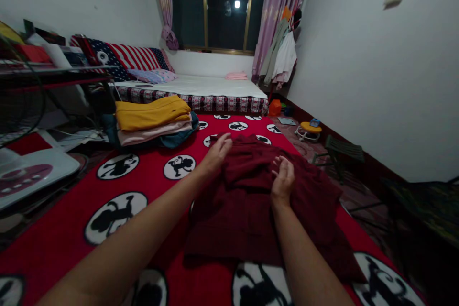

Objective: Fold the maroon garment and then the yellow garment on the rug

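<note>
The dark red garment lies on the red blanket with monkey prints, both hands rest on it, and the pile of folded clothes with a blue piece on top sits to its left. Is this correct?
Not quite: the top piece of the pile of folded clothes is yellow, not blue, as the head view shows. The rest stands: the dark red garment lies on the red blanket, with the left hand and right hand on it.

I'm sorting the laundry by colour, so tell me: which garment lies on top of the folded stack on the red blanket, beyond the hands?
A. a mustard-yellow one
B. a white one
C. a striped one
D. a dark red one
A: the folded stack is topped by a mustard-yellow garment, with a pale pink piece and a dark teal one under it; the dark red garment lies apart, under both hands.
</note>
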Motion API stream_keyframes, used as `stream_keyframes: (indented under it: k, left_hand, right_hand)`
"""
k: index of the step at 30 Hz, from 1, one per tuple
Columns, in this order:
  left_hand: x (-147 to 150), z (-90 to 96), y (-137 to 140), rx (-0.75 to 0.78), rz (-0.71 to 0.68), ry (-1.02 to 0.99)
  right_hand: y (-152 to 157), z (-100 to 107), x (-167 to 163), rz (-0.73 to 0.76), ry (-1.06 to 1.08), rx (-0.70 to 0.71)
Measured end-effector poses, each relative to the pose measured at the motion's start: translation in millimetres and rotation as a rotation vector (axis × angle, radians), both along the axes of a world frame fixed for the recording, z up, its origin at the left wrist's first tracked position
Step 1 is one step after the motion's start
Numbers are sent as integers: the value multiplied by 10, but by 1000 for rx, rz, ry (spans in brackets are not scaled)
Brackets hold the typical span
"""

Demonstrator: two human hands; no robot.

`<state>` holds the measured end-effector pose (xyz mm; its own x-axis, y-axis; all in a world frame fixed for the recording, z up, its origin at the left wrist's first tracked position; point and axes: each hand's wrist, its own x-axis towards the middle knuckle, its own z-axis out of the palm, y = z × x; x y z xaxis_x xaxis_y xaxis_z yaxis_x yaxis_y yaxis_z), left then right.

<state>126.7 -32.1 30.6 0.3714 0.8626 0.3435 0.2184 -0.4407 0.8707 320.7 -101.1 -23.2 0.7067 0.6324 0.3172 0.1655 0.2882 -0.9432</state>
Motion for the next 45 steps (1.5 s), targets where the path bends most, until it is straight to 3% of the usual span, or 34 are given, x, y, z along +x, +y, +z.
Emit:
stream_keyframes:
  k: [3,6,9,12,19,21,23,26,28,32,34,36,38,41,43,45]
  left_hand:
    - [-64,-436,-191,166,18,248]
    - [-138,-643,-330,295,-26,477]
    - [-150,-649,-392,366,-51,542]
    - [-143,-612,-403,405,-34,483]
    - [-149,-658,-389,409,-20,342]
    - [-143,-655,-392,406,-54,308]
    - [-137,-621,-410,412,-83,268]
    - [-133,-546,-447,438,-23,210]
    - [-134,-521,-452,437,66,187]
    - [-132,-598,-395,372,195,264]
    - [-124,-663,-365,345,210,395]
    - [-112,-708,-353,345,191,522]
    - [-101,-720,-357,357,169,592]
    - [-90,-705,-370,359,165,622]
    - [-89,-696,-371,357,168,625]
    - [-91,-696,-367,358,170,618]
  right_hand:
    - [68,-94,23,42,0,-116]
    - [111,-166,13,72,-97,-174]
    - [108,-187,14,64,-253,-179]
    - [79,-173,45,38,-428,-218]
    - [37,-140,45,53,-781,-474]
    - [39,-119,11,62,-833,-489]
    - [51,-90,-10,80,-820,-404]
    - [84,-46,59,12,-645,-142]
    - [106,-30,205,-149,-420,-26]
    - [73,8,592,-496,8,-3]
    - [-14,85,671,-613,-37,42]
    - [-140,214,598,-675,-244,123]
    - [-254,359,402,-650,-474,181]
    - [-252,490,79,-446,-691,178]
    - [-87,484,-44,-243,-803,118]
    - [169,423,-72,-93,-939,-29]
